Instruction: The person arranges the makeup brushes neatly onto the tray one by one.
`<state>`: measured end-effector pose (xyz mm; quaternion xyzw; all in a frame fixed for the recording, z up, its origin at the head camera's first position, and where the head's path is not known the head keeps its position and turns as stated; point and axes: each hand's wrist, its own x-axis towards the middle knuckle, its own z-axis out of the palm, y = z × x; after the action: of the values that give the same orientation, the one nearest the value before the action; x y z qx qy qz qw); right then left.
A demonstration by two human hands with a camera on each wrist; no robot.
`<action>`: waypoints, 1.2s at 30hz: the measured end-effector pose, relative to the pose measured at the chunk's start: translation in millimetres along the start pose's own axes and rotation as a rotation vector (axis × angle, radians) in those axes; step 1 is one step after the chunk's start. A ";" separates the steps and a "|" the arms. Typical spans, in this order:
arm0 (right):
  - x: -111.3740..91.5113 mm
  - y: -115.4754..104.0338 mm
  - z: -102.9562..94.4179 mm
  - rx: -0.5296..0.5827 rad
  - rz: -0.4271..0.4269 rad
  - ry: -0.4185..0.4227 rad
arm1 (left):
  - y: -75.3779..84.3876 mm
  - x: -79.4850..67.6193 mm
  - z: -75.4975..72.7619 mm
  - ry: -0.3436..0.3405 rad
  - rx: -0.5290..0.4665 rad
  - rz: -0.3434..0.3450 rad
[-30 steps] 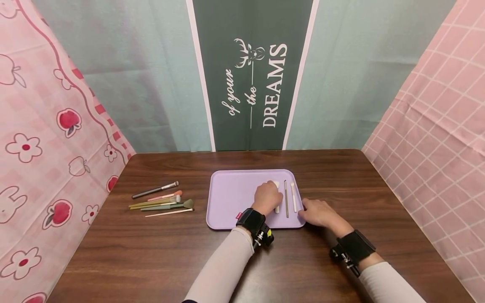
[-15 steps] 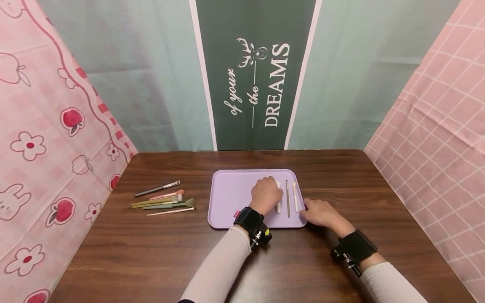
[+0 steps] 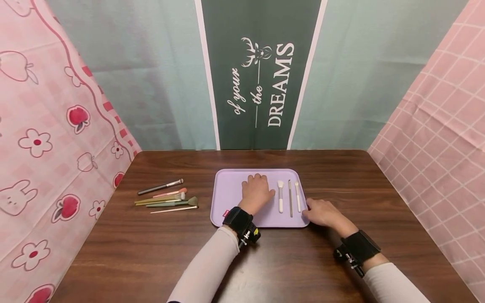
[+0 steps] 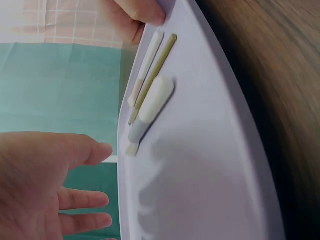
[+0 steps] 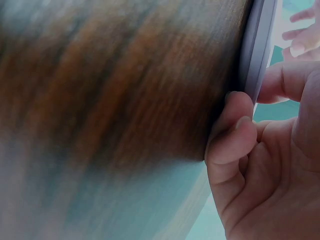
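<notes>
Head view, tray brushes: three makeup brushes lie side by side, bristles toward the back: a broad white brush (image 3: 281, 202), a thin grey-brown brush (image 3: 290, 198), a slim white brush (image 3: 298, 198).
Lilac tray (image 3: 229, 189): one, flat on the bench, the three at its right end.
Left hand (image 3: 257, 193): fingers spread, holding nothing, over the tray just left of the broad white brush.
Right hand (image 3: 323, 212): fingers pinch the tray's right edge by the near corner.
Loose brushes: at least five left of the tray, some overlapping; among them one black-handled brush (image 3: 160, 187), one pink brush (image 3: 170, 194), one green fan brush (image 3: 174, 204).
Bench (image 3: 303, 269): dark wood grain.
Room: teal curtain (image 3: 352, 84) behind, lettered "DREAMS"; two pink cloths, one each side.
</notes>
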<state>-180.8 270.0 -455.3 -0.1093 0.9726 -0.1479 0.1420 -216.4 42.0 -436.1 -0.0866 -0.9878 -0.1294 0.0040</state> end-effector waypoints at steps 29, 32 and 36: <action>-0.5 -0.3 0.6 0.007 0.001 0.011 | -76.0 -39.9 -20.1 0.097 0.068 -0.002; -0.3 -0.6 1.0 0.006 0.000 0.012 | -82.5 -43.8 -22.1 0.101 0.064 -0.006; -0.5 -1.2 -0.1 0.007 0.007 0.004 | -91.3 -48.2 -25.8 0.093 0.053 -0.019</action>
<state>-180.2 269.1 -454.6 -0.1050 0.9728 -0.1512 0.1410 -185.0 -59.7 -435.9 -0.0711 -0.9904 -0.1073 0.0510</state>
